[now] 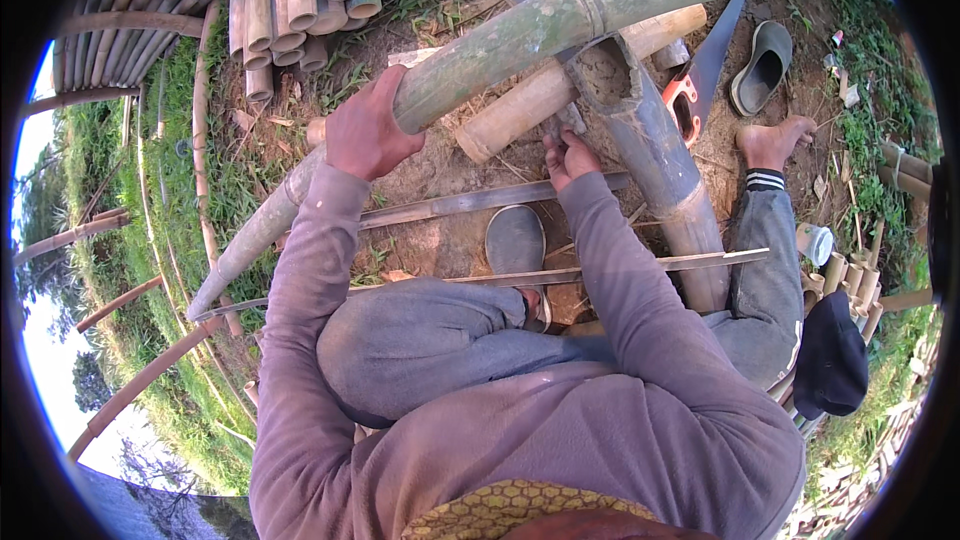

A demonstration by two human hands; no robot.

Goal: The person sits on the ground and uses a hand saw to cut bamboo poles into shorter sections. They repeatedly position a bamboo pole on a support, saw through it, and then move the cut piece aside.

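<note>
A long, thick green bamboo pole [480, 70] slants across the view from lower left to upper right. My left hand [370, 128] is closed around it, thumb on the near side. Beneath the pole, my right hand [572, 158] has its fingers curled at a small greyish piece [566, 123] whose kind I cannot make out. Just beyond that hand lies a pale, short bamboo length [520, 110], passing under the green pole. A grey bamboo tube [665, 175] with a cut, hollow end stands close on the right, its top against the pole.
A handsaw [684, 105] with an orange handle lies on the right, near a loose grey shoe [762, 68] and my bare foot [772, 143]. Stacked bamboo [300, 0] fills the upper left. Long split strips [480, 204] cross the ground before me. A dark cap [832, 355] hangs at right.
</note>
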